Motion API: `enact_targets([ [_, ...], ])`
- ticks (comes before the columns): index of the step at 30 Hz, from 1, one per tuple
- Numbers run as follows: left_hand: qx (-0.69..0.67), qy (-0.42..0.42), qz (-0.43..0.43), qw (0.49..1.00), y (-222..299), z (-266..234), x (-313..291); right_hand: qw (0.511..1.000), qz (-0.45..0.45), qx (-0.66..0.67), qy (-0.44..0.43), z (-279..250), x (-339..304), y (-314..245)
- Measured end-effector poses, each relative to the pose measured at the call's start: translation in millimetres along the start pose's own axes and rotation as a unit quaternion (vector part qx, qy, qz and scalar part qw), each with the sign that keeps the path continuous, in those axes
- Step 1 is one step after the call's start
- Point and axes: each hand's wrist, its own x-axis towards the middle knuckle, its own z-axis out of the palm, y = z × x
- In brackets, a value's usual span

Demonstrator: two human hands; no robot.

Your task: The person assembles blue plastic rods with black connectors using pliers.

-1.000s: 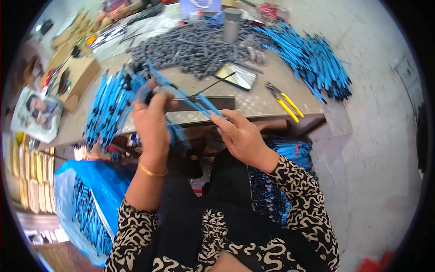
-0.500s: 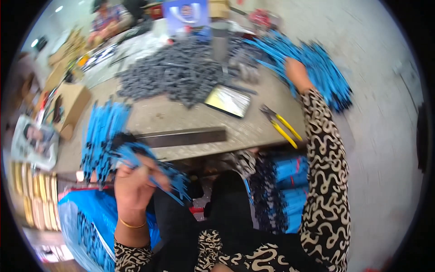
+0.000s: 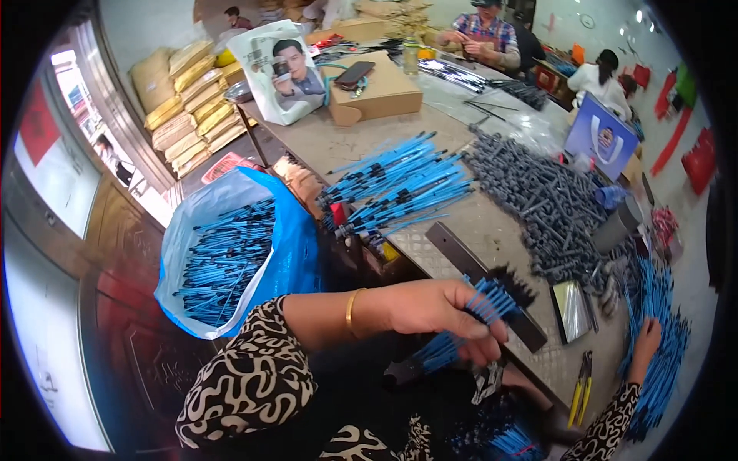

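A bundle of thin blue sticks with black ends [image 3: 492,301] is gripped in my left hand [image 3: 442,311], thumb and fingers closed round it over the table's front edge. My right hand [image 3: 647,339] is at the far right, its fingers closed on sticks in a large loose pile of blue sticks [image 3: 663,376]; how many it pinches is hidden. More blue sticks [image 3: 407,180] lie in a heap at the left of the table. Beside my left hand, a dark metal bar [image 3: 461,253] lies along the front edge.
Grey plastic pieces [image 3: 530,200] are heaped mid-table. Near the right pile are yellow-handled pliers [image 3: 582,392] and a small shallow tray [image 3: 570,307]. A blue bag [image 3: 296,238] full of sticks stands left of the table. A cardboard box [image 3: 377,96] sits behind; a co-worker [image 3: 484,38] sits farther back.
The view has swung left, bringing the bag, sacks and doorway into sight. My left hand still holds its bundle, now beside the metal bar; my right hand stays at the right-hand pile.
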Motion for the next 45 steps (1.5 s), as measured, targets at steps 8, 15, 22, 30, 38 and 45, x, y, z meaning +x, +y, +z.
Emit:
enact_targets([
  [8, 0.011, 0.102, 0.096, 0.990, 11, 16, -8, 0.928, 0.134, 0.346, -0.023, -97, -85, -150],
  [15, -0.028, 0.230, 0.253, 0.939, -2, 19, 26, 0.877, -0.059, 0.477, 0.023, -117, -242, -302],
  [22, -0.068, 0.289, 0.357, 0.886, -16, 22, 29, 0.836, -0.203, 0.510, 0.025, -98, -292, -359],
  [30, 0.454, 0.312, 0.399, 0.733, -18, -6, 13, 0.847, -0.257, 0.462, 0.052, -76, -293, -362],
  [38, -0.055, 0.094, 0.231, 0.967, -2, -6, -5, 0.756, -0.067, 0.648, -0.064, -55, -302, -364],
  [45, 0.145, 0.009, 0.126, 0.981, 10, -12, -27, 0.805, -0.160, 0.544, -0.175, -105, -283, -315],
])
